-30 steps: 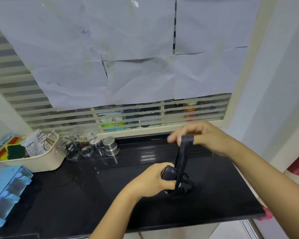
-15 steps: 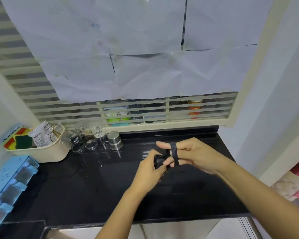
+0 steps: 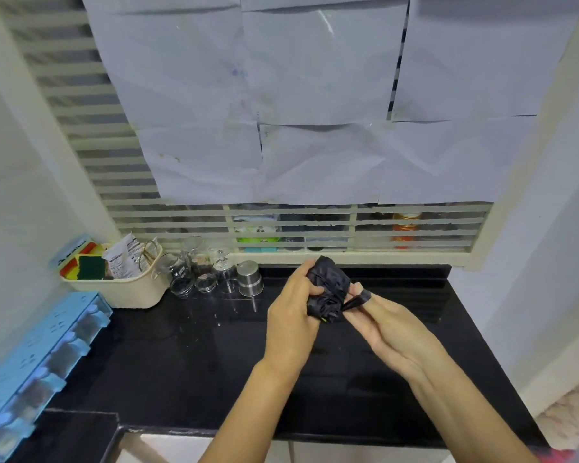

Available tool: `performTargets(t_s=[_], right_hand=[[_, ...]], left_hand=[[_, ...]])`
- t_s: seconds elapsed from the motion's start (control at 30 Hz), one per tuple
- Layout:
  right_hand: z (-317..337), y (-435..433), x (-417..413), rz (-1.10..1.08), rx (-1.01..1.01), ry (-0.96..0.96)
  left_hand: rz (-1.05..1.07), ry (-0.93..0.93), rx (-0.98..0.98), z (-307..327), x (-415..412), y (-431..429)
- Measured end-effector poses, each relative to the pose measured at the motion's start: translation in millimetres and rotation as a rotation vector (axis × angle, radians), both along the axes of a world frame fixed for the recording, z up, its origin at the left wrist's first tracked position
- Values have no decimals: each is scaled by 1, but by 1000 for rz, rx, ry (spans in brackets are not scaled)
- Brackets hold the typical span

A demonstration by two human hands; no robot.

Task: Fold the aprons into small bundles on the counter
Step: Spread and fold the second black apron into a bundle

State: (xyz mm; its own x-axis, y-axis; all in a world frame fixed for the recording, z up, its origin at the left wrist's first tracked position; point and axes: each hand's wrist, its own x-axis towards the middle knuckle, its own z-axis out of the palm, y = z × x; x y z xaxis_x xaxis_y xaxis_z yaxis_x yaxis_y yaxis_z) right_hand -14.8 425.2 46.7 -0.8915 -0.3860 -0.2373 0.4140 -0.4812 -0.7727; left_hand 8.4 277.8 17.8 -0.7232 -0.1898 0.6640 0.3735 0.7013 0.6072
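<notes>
Black, thin and faintly glossy, the apron [image 3: 328,284] is already squeezed into a tight crumpled bundle and is held in the air just above the black counter [image 3: 181,362], toward its back edge near the louvred window [image 3: 121,182]. It looks very light and wholly soft, with a slick surface that would likely spring open or slide loose if the squeeze eased (nothing stiff in it to keep a fold). The sensible hold is therefore round the body of the bundle, with the loose tie kept under tension. That is roughly how it is held: the left hand [image 3: 291,315] has its fingers curled round the bundle from behind and its thumb pressed on the front. The right hand [image 3: 395,332] has the strap [image 3: 356,300] looped round one finger close beside the bundle, with its other fingers lying loosely bent below. Whether the thumb also pinches the strap cannot be told. Off to the left stand a cream basket [image 3: 124,292], some glass jars [image 3: 194,269] and a steel cup [image 3: 249,279], all well apart from the hands. Compared with a second ago, the strap is much shorter: then it ran long and taut up to a raised right hand, and now only a short stub spans the gap. Since half a second ago, the bundle has come into plain view above the left hand's fingers, where before that hand mostly hid it. The right hand's fingers are also less spread.
</notes>
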Motion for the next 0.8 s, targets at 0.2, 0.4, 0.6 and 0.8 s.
performTargets(t_s=[0.2, 0.4, 0.6, 0.8], right_hand=[[14, -32, 11, -48, 190, 107], [40, -79, 37, 71, 283, 344], [67, -121, 67, 141, 198, 520], [78, -159, 90, 158, 169, 725]], left_hand=[[-339, -222, 39, 34, 41, -22], [-139, -156, 536, 62, 78, -42], [-29, -87, 465, 87, 114, -95], [-70, -121, 373, 115, 148, -133]])
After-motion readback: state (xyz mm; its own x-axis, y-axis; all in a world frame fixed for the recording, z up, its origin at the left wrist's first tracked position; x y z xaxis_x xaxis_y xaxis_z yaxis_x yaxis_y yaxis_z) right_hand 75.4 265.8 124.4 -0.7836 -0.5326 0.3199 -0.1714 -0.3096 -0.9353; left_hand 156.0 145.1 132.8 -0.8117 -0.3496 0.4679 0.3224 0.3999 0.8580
